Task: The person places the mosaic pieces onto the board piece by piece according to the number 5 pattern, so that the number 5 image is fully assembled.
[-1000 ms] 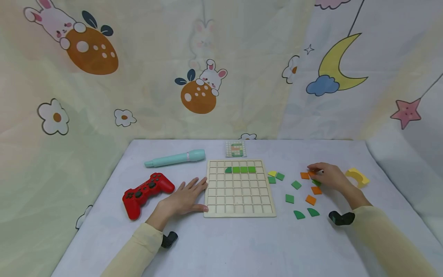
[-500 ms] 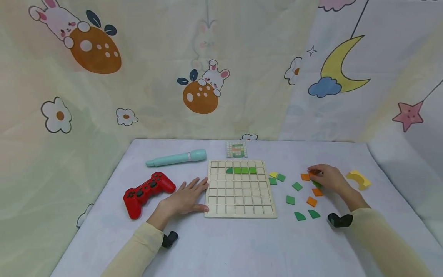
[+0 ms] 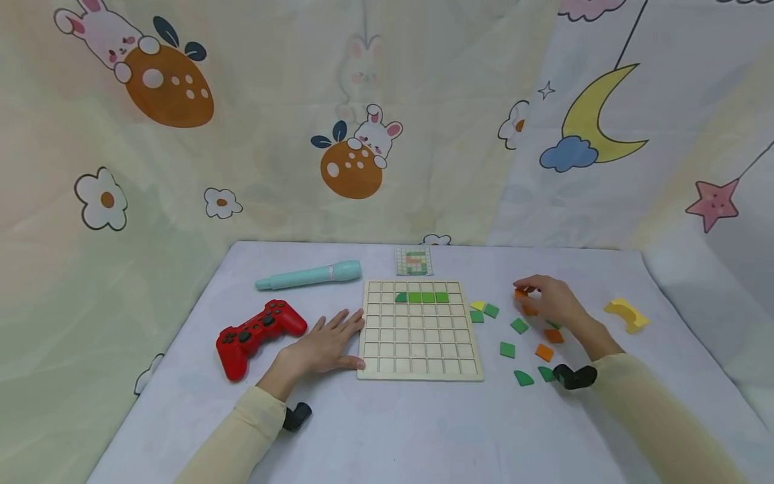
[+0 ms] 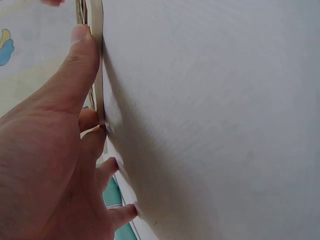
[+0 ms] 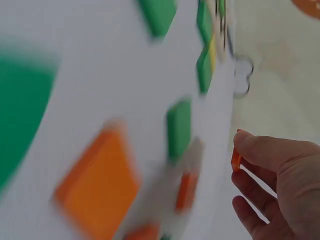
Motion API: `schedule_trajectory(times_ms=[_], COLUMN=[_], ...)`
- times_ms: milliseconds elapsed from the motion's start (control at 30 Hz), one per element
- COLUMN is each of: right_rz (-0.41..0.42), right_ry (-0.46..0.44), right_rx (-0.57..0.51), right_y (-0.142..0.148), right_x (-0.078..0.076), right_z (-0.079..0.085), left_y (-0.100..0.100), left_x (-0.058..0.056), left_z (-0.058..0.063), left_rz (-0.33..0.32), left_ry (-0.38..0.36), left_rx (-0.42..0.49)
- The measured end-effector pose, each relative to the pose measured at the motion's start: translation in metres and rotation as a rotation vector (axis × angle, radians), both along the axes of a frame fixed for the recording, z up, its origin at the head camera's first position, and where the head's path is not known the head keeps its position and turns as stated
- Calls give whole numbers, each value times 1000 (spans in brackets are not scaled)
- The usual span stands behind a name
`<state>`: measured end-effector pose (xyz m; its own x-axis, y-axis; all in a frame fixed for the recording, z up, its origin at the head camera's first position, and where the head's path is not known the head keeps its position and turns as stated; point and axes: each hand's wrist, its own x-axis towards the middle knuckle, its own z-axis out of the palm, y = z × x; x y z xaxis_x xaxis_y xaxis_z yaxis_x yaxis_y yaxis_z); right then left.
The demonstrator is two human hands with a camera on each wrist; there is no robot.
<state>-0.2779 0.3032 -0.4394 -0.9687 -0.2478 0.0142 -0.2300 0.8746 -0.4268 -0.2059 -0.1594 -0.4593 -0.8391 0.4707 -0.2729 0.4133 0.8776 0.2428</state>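
In the head view, my left hand (image 3: 326, 346) lies with spread fingers at the left side of a wooden grid board (image 3: 417, 336); its thumb touches the board's edge. A row of green tiles (image 3: 428, 297) sits in the board's second row, a dark green rounded piece (image 3: 401, 297) at its left end. My right hand (image 3: 553, 299) pinches an orange tile (image 5: 236, 159) between thumb and fingers, raised off the table in the right wrist view. Below it lie more orange tiles (image 3: 544, 352), green squares (image 3: 507, 349), green quarter-rounds (image 3: 523, 378) and a yellow piece (image 3: 478, 305).
A small pattern card (image 3: 414, 261) lies behind the board. To the left are a teal microphone-shaped stick (image 3: 310, 275) and a red game controller (image 3: 256, 336). A yellow arch block (image 3: 626, 315) lies at the far right. A printed cloth hangs behind the table.
My right hand has lifted an orange tile from the pile and moved left with it, toward the board. My left hand has stayed in place at the board's edge.
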Motion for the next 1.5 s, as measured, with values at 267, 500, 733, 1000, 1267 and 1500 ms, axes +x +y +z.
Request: schedule_trajectory(times_ms=[267,500,733,1000,1267,1500], right_rz=[193,326,311,286,289,293], right_ry=[19,13,15,82,114,117], right_rx=[-6,-45,-30,2,35,32], right_y=[-101,-174,-206,-218,-221,-220], right_x=[-2,0,-2,-1,3,2], right_z=[12,6,-9,-18,-17,-20], left_y=[-1,0,1,-1,-1,-1], left_x=[-1,0,-1,0,0,1], left_z=[-2,0,-3,0,3,2], left_rz=[7,0,-14,-24,-21,-13], left_ry=[-9,-12,6,12,13,9], left_rx=[6,32,7,5,5,3])
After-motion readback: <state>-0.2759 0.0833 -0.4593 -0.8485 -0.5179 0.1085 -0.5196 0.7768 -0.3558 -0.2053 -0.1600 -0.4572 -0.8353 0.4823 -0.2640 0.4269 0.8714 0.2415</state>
